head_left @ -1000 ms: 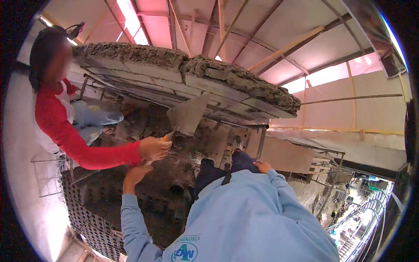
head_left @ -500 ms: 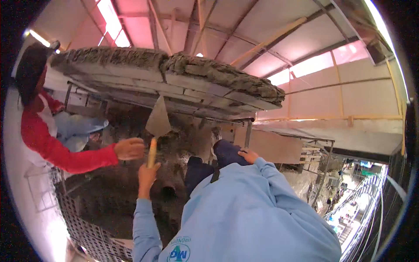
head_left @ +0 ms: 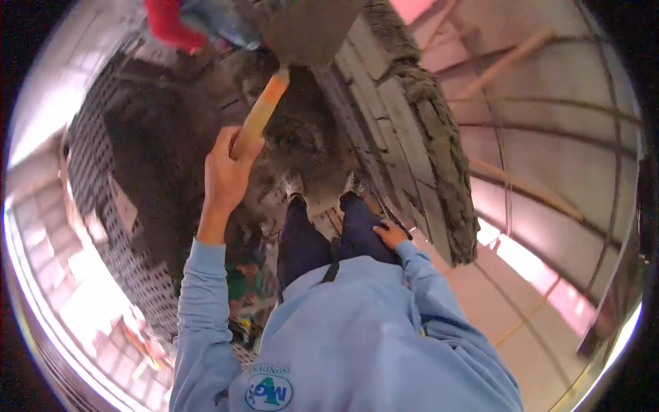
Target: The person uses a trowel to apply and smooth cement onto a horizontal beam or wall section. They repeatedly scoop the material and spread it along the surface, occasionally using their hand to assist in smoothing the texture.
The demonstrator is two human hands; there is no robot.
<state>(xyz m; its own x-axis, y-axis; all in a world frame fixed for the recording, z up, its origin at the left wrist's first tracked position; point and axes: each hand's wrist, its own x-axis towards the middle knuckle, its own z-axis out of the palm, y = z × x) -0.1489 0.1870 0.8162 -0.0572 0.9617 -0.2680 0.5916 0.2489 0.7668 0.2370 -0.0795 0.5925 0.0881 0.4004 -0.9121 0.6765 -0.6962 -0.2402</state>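
Observation:
Raised in front of me at the left, my left hand [head_left: 225, 170] is closed around the wooden handle of a mason's trowel [head_left: 266, 104]. Its wide grey blade [head_left: 309, 31] points away from me and partly leaves the top of the view; whether mortar lies on it, I cannot tell. Lying against the thigh of my dark trousers [head_left: 312, 240], my right hand [head_left: 391, 233] has its fingers partly spread and holds nothing. To the right of the trowel runs a block wall [head_left: 391, 103] with rough mortar [head_left: 439, 137] along its top.
Another person's red sleeve [head_left: 168, 27] and jeans show at the upper left, beyond my left hand. Dark, mortar-splashed ground surrounds my shoes [head_left: 294, 185]. A lattice of openwork blocks [head_left: 96, 172] stands at the left. Roof beams [head_left: 542, 130] cross the right side.
My view has swung left and downward, so the wall now runs along the right. The trowel stays in my left hand. The other person has shifted toward the view's top edge.

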